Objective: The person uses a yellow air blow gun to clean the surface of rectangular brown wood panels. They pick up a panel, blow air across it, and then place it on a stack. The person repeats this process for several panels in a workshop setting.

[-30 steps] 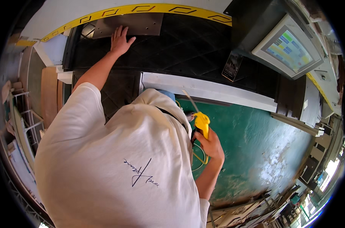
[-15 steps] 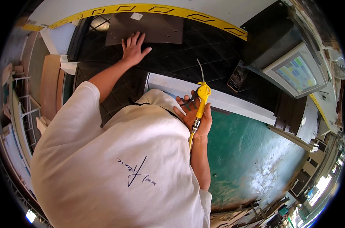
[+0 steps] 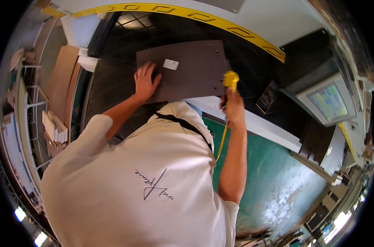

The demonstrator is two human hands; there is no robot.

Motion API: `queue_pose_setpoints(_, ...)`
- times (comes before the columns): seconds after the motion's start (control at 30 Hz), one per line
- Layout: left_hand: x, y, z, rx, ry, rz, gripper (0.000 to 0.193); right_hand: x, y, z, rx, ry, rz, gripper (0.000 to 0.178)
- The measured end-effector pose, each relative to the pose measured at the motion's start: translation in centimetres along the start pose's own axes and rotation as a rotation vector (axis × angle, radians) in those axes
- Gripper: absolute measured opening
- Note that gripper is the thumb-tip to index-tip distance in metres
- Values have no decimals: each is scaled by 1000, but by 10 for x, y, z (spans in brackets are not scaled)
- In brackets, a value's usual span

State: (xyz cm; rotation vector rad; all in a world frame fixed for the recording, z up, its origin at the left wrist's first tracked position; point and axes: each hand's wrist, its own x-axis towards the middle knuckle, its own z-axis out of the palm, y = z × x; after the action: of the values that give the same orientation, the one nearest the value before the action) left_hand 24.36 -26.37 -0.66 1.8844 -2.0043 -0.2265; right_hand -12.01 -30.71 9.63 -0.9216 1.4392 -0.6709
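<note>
A dark brown panel (image 3: 195, 78) with small drilled holes and a white label (image 3: 170, 64) lies on the black grid-patterned machine bed (image 3: 108, 78). On its left part my left hand (image 3: 146, 82) rests with fingers extended and thumb apart. At the panel's right edge, my right hand (image 3: 234, 105) grips a yellow air blow gun (image 3: 231, 79), blurred by motion. From the gun a yellow hose (image 3: 223, 142) runs down beside my shirt. The gun's nozzle is too blurred to make out clearly.
A yellow marked strip (image 3: 195, 15) arches across the far side. To the right stand a black machine housing (image 3: 306, 59) with a screen (image 3: 329, 103) and a small dark card (image 3: 267, 96). A white rail (image 3: 269, 125) borders the green floor (image 3: 265, 173). Stacked boards (image 3: 55, 129) are at left.
The brown panel has moved nearer to me and to the right, with my left hand on it. My right hand has swung the blow gun up and right to the panel's edge.
</note>
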Motion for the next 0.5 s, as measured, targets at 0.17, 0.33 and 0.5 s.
queue_pose_setpoints(0.17,35,-63,27,133,416,-698,47,27,-31,30,-95,-10,8,47)
queue_pose_setpoints(0.33,40,-52,34,43,471,-683,39,0,-37,98,-418,-288,-43,51)
queue_pose_setpoints(0.5,39,-52,35,-6,532,-799,41,-19,-46,137,-448,-537,-76,51)
